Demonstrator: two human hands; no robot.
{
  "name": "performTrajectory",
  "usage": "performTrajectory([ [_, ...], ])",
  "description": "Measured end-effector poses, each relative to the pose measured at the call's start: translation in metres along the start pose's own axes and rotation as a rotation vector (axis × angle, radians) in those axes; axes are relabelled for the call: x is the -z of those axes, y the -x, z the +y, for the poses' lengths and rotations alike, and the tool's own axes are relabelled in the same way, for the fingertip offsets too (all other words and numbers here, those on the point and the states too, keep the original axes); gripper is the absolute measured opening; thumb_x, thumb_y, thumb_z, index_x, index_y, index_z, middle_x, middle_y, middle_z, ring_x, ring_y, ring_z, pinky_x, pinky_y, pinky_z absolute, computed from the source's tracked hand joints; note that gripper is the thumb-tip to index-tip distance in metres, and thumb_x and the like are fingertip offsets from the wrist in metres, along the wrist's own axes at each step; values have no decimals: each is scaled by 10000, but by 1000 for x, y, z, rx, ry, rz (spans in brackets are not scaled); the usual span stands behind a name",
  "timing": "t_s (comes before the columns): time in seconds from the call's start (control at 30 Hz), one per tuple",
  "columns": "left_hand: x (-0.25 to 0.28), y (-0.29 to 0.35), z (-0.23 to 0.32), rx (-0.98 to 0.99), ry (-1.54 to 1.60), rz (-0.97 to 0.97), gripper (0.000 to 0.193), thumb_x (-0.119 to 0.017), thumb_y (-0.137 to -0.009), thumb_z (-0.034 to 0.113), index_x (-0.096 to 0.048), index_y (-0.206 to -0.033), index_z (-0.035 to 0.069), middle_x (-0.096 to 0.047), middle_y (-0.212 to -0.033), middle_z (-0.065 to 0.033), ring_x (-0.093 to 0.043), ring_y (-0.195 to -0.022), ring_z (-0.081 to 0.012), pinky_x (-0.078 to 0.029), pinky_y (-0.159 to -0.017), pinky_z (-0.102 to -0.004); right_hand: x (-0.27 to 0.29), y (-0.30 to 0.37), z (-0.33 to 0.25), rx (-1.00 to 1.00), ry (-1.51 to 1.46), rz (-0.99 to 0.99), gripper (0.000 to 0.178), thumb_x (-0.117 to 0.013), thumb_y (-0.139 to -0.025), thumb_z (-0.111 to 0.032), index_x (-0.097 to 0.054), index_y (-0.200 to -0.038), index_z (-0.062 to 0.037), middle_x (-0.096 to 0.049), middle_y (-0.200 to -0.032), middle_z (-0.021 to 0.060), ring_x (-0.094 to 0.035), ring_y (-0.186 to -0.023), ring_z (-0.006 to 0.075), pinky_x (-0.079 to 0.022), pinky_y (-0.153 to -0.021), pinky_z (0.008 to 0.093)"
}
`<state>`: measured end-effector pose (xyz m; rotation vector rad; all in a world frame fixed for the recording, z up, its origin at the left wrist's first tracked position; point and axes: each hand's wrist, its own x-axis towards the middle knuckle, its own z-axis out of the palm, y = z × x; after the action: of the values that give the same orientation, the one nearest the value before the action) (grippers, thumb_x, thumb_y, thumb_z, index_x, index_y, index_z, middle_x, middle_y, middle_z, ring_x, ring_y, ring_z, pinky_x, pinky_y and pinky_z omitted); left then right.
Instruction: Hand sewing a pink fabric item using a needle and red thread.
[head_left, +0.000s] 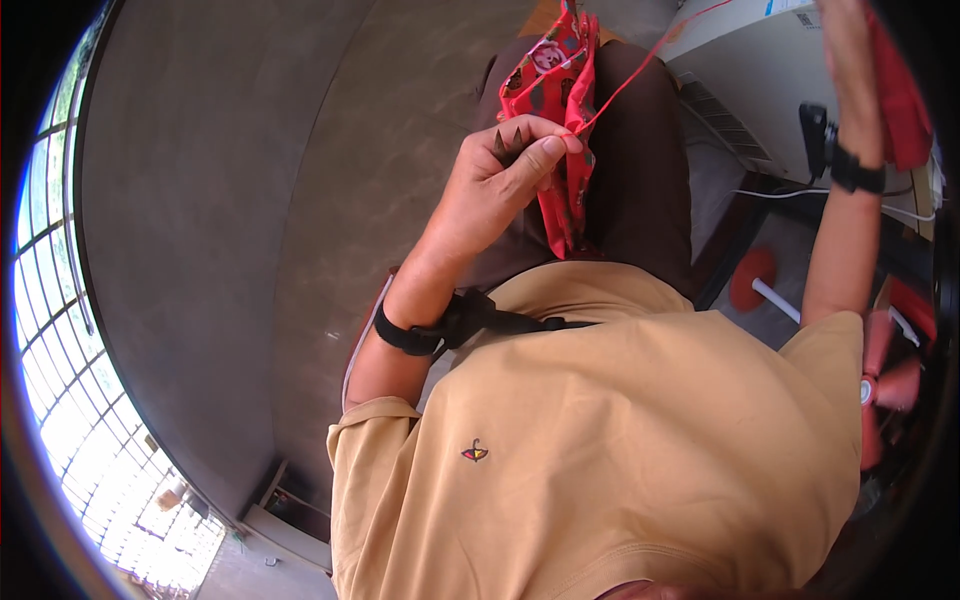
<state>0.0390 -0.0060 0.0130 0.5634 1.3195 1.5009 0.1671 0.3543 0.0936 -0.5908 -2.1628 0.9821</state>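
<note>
In the head view, the left hand [512, 168] is pinching a red thread [641, 70] beside the red patterned cloth [548, 85], which lies over the person's brown trousers [645, 165], while the right hand [846, 28] is raised at the upper edge, and I cannot tell whether it grasps something.

Red patterned cloth [580, 98] lies bunched; red thread [639, 75] slants up rightward from it; two-pointed tool [517, 141] left of it.
</note>
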Motion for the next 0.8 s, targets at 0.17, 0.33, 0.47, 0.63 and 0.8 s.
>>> performTrajectory([
  [0.17, 9, 5, 10, 61, -56, 34, 219, -630, -1035, 277, -722, -1040, 79, -531, -703, 70, -372, -548, 2, -271, -481, -184, -58, 92, -4, -153, -85, -498, 51, -605, -985, -73, -605, -1035, -61, -561, -790, -35, -519, -671, 49, -440, -604, 218],
  [0.33, 7, 9, 17, 94, -93, 56, 217, -614, -1039, 268, -720, -1040, 79, -531, -712, 68, -360, -542, 4, -274, -482, -185, -105, 115, -49, 56, -219, -676, 439, -735, -819, 4, -628, -1235, -86, -534, -736, 25, -522, -654, 103, -459, -618, 285],
  [0.47, 1, 11, 19, 96, -116, 53, 214, -608, -1040, 265, -715, -1039, 80, -519, -707, 72, -352, -542, 3, -277, -485, -191, -124, 98, -58, 386, -198, -705, 188, -722, -815, -30, -664, -992, -55, -571, -801, 85, -595, -736, 277, -474, -697, 391],
  [0.63, 1, 13, 21, 105, -106, 51, 204, -604, -1041, 258, -710, -1033, 83, -507, -696, 77, -343, -538, -4, -281, -489, -197, -123, 89, -61, 494, -173, -713, 103, -694, -839, -25, -591, -849, -22, -552, -826, 85, -598, -756, 296, -469, -717, 411],
  [0.8, -1, 9, 19, 5, -116, 52, 187, -624, -1030, 250, -712, -1032, 86, -533, -714, 80, -398, -601, 0, -288, -523, -189, -134, 96, -75, 568, -134, -615, 143, -713, -812, 14, -574, -815, -18, -516, -821, 93, -572, -747, 286, -465, -667, 386],
])
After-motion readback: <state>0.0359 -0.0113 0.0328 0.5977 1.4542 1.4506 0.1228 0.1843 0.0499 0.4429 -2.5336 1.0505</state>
